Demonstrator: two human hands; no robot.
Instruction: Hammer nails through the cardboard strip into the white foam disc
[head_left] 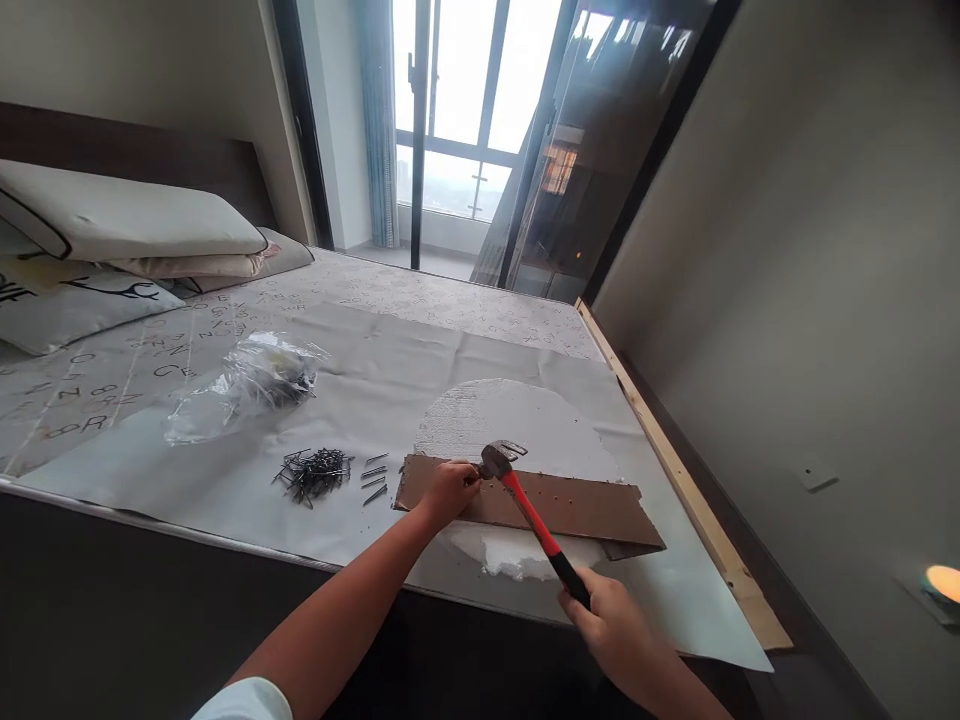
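Both hands worked near the bed's front edge: the right hand gripped the head-heavy hammer low on its handle, while left fingers pinched something, seemingly a nail, on the thin, bendable cardboard strip.

I see a matt brown cardboard strip lying on a rough white foam disc. The hammer has a dull metal head and a glossy red-and-black plastic handle. The nails are dark metal. The bag is clear, crinkled plastic; the sheet is smooth matt paper.
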